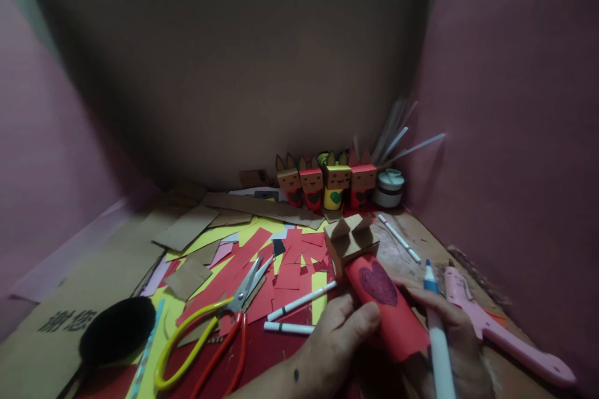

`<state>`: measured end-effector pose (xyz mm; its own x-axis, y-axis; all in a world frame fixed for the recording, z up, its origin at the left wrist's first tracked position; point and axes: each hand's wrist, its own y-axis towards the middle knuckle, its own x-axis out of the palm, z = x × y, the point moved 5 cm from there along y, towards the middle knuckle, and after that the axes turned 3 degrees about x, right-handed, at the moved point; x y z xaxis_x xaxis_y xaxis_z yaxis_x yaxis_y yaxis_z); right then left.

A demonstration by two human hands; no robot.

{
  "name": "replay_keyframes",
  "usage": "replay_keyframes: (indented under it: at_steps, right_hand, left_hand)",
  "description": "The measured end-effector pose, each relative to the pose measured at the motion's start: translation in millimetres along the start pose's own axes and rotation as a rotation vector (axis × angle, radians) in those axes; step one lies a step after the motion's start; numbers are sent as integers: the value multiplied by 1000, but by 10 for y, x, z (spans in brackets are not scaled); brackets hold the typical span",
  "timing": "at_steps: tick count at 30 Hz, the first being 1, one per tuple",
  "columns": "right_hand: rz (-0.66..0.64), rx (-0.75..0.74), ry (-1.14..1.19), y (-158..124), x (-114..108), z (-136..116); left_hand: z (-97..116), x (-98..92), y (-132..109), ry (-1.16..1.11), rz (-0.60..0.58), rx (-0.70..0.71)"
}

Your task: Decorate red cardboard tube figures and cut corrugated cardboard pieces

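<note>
A paper figure [395, 330] with a red tube body, a purple heart drawn on it and a cardboard box head with two pointed ears lies tilted in front of me. My left hand [334, 340] is closed on the red body from the left, thumb on top. My right hand [456, 330] has a white marker [441, 355] with a blue tip pointing up, held along the fingers. Its fingertips come up against the figure's right side; part of that hand is hidden behind the body. Two white pens [302, 301] lie just left of my left hand.
Scissors [241, 302] with yellow and red handles lie open on red and yellow paper scraps. Several finished-looking box-headed figures [334, 184] stand at the back beside a white jar [389, 188]. A pink tool [496, 330], a green-banded pen [399, 238] and cardboard strips [262, 207] lie around.
</note>
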<state>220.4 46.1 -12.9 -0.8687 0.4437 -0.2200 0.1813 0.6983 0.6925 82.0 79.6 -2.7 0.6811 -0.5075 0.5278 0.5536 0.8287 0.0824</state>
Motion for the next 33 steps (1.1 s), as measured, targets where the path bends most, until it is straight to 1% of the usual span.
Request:
replay_keyframes:
  at_steps: [3,6,10,12,14,17,20,24,28,33]
  right_hand:
    - [-57,-69,-117,-7,12,-21]
    - [-70,-77,-196,8,6,-36]
    - [-73,-94,-167,67,13,-101]
    - [-38,-96,-152,112,-6,-140]
    - [-37,-132,-133,152,-23,-199]
    - [-88,-158,-128,192,-48,-274]
    - [-71,-153,-116,198,-100,-312]
    - [-71,-160,-160,175,-113,-287]
    - [-78,-169,-230,149,-81,-229]
    - [-43,-106,-256,134,-71,-202]
  left_hand:
    - [13,1,-6,4,-3,29]
    - [18,-10,-3,-4,19,51]
    - [5,-23,10,-19,82,37]
    - [13,7,15,-22,63,38]
    - [27,44,20,-48,36,39]
    - [44,60,27,-96,57,43]
    - [54,63,33,-123,84,55]
    - [53,57,31,-107,110,39]
    - [66,51,23,-73,100,30]
    - [65,10,7,-20,93,6]
